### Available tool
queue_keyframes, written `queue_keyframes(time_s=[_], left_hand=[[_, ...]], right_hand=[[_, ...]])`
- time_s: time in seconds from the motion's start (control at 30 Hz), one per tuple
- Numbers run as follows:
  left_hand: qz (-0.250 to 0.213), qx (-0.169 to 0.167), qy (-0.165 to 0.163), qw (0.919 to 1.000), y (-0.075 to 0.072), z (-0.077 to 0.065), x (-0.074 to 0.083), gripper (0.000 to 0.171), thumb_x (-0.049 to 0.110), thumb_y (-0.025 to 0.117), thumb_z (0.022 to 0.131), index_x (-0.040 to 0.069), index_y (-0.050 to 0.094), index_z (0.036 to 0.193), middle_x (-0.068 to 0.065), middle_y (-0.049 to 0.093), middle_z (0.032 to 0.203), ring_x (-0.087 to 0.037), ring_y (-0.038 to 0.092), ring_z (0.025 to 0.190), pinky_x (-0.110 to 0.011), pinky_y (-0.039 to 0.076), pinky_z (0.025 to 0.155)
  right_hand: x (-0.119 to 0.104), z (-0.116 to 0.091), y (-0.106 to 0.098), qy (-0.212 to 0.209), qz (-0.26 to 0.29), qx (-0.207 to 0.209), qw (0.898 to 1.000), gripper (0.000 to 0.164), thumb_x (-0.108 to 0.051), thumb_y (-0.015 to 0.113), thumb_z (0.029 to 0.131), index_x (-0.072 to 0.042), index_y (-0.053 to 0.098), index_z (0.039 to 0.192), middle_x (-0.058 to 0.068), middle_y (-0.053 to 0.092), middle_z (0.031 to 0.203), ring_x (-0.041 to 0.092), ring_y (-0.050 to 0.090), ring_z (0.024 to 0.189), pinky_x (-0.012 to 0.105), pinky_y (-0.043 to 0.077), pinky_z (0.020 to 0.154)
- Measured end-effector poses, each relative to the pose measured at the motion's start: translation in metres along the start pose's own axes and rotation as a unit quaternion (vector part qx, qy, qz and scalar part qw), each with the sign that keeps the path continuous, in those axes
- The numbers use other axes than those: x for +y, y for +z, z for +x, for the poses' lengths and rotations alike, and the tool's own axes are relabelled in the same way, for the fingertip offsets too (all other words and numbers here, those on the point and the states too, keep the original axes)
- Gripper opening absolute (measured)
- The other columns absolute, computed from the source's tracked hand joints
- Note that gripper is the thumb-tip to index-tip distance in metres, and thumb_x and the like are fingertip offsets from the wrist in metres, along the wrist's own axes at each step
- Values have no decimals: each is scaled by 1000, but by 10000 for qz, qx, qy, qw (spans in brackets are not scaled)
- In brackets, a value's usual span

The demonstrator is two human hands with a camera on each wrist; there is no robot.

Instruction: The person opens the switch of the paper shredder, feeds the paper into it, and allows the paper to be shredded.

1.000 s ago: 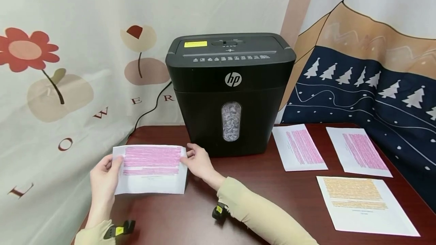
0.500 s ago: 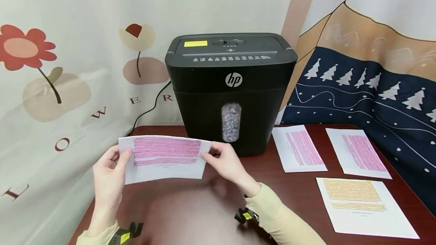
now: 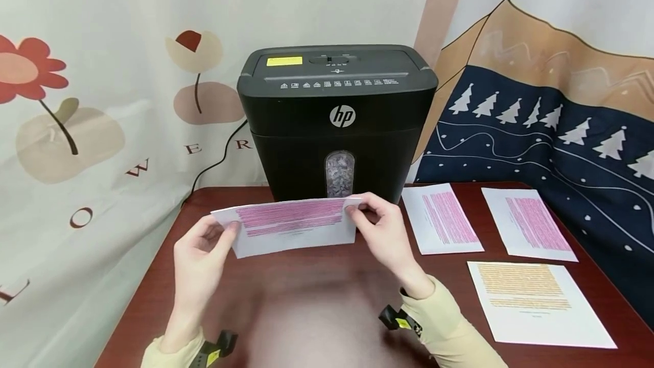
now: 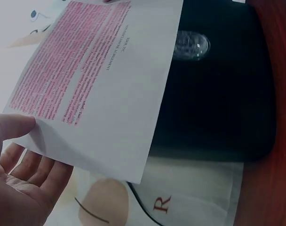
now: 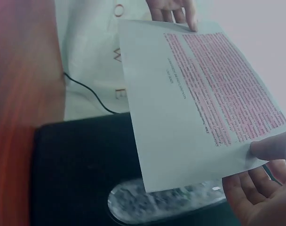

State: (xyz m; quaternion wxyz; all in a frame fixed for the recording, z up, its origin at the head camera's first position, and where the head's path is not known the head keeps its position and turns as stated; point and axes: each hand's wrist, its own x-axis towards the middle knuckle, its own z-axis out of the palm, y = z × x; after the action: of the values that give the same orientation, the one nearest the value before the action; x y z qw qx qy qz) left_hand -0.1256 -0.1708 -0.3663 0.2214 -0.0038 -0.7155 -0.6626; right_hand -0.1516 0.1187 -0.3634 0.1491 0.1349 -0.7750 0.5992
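Note:
A sheet of paper (image 3: pixel 296 243) with pink-highlighted text is held up in front of the black HP paper shredder (image 3: pixel 291 163), apart from it. My left hand (image 3: pixel 199 260) pinches the sheet's left edge, thumb in front and fingers behind. At the opposite edge my right hand (image 3: pixel 385 231) pinches it the same way. The print is upside down in the head view. Both wrist views show the same sheet, with the thumb of the left hand (image 4: pixel 20 165) and of the right hand (image 5: pixel 260 183) lying on its printed face.
Two pink-highlighted sheets, a nearer one (image 3: pixel 441 220) and a farther one (image 3: pixel 528 223), lie right of the shredder. An orange-highlighted sheet (image 3: pixel 541 302) lies in front of them. A black cord (image 3: pixel 219 161) runs down the curtain. Paper shreds fill the shredder's window (image 3: pixel 339 172).
Both hands have moved right with the sheet, bringing it in front of the shredder. The sheet has risen and tips further back. The sheets on the table have stayed put.

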Motion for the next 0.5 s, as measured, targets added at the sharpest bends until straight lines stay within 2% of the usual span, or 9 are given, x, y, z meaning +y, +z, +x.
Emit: queue_keyframes(time_s=[0.2,0.37,0.5], left_hand=[[425,-141,494,9978,13,-1,9,10,-6,72,93,-1,77,100,19,74,80,-2,64,67,-12,48,64],[358,-247,800,9958,23,1,20,11,-5,73,93,-1,78,102,23,73,82,-2,58,63,-19,41,57],[327,-414,1085,9927,29,6,29,14,-4,73,93,3,80,105,23,75,88,-2,59,65,-18,42,58]], right_hand=[[-9,1,-18,-474,-60,233,9986,11,1,69,97,0,75,106,18,76,106,2,68,86,14,55,76],[-19,3,-33,-758,-351,363,9958,13,3,69,96,1,75,108,17,77,107,2,67,86,14,53,73],[-28,7,-46,-984,-644,508,9918,17,7,69,95,3,74,110,17,77,107,-2,66,90,12,55,80]])
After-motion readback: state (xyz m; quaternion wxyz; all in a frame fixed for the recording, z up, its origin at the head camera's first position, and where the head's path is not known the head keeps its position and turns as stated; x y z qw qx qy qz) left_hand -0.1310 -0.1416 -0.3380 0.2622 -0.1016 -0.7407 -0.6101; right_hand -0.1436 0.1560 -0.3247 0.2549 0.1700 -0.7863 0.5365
